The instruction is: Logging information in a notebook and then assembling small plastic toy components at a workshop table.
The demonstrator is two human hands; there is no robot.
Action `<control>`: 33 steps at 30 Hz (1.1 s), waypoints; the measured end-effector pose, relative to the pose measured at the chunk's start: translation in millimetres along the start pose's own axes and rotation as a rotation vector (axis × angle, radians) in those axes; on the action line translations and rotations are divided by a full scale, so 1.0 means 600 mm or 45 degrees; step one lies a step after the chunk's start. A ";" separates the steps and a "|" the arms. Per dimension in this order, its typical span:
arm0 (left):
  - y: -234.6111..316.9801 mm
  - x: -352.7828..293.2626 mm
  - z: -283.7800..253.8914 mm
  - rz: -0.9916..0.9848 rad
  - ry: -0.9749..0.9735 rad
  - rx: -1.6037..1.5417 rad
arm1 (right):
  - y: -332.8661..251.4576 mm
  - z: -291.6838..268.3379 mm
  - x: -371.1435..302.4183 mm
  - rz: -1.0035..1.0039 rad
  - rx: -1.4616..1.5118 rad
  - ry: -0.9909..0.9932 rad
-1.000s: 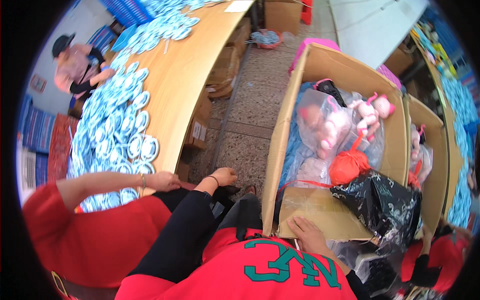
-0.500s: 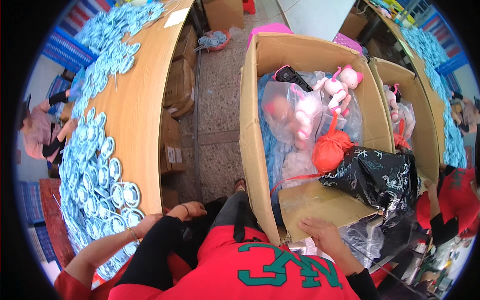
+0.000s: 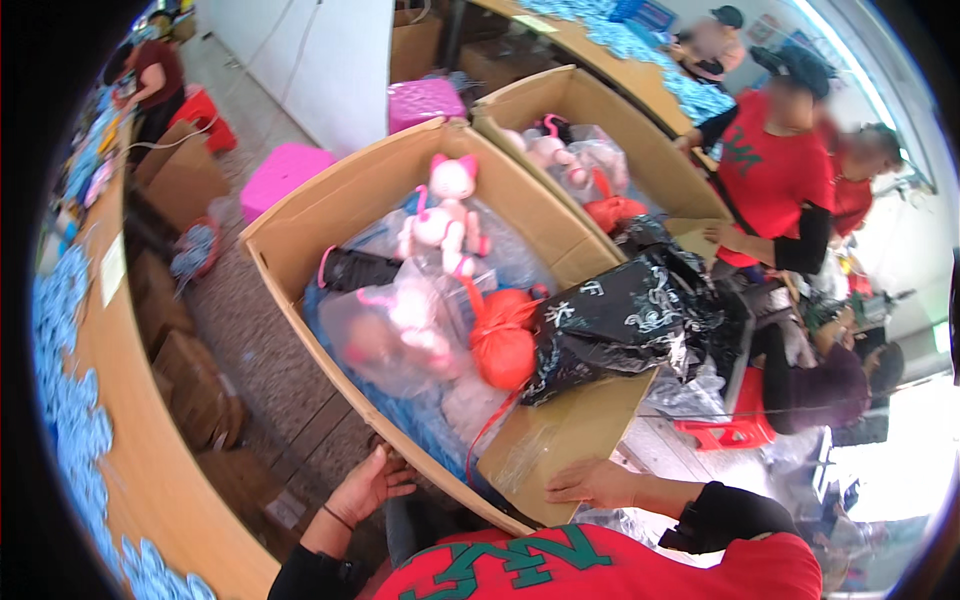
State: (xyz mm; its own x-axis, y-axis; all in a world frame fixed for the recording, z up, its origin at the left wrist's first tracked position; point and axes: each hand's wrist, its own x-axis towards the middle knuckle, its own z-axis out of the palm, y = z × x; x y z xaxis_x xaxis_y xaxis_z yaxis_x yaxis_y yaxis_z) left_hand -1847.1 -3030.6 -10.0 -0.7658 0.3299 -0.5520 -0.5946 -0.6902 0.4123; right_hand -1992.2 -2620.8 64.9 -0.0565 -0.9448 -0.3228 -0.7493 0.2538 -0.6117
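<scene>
- Our left hand is empty, its fingers loosely spread just beside the wall of a large open brown cardboard box; we cannot tell whether they touch.
- Our right hand lies flat, fingers extended, on the box's brown cardboard flap.
- The box stands before us, holding a pink-and-white cat-shaped toy and a knotted red plastic bag.

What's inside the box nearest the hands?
A pink cat toy, a black item, a red bag and clear plastic over blue material show. The black bag and cardboard flap cover whatever lies under them.
</scene>
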 end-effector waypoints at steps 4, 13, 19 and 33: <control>0.047 0.064 -0.007 -0.129 -0.092 -0.172 | -0.013 -0.001 0.010 0.122 -0.094 -0.125; 0.112 0.162 -0.045 -0.508 -0.253 -0.258 | -0.026 0.025 0.041 0.402 -0.144 -0.272; 0.129 0.216 -0.049 -0.682 -0.252 0.022 | -0.035 0.011 0.046 0.422 -0.131 -0.313; 0.451 -0.077 -0.281 0.088 -0.095 1.615 | -0.103 -0.196 0.291 0.794 0.003 0.241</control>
State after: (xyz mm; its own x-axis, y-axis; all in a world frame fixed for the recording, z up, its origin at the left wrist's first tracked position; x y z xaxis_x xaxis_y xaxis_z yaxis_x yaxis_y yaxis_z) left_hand -1931.3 -3341.3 5.1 -0.7919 0.3819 -0.4765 -0.3374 0.3769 0.8626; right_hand -2033.4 -2826.1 131.4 -0.5955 -0.6405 -0.4849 -0.5370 0.7663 -0.3526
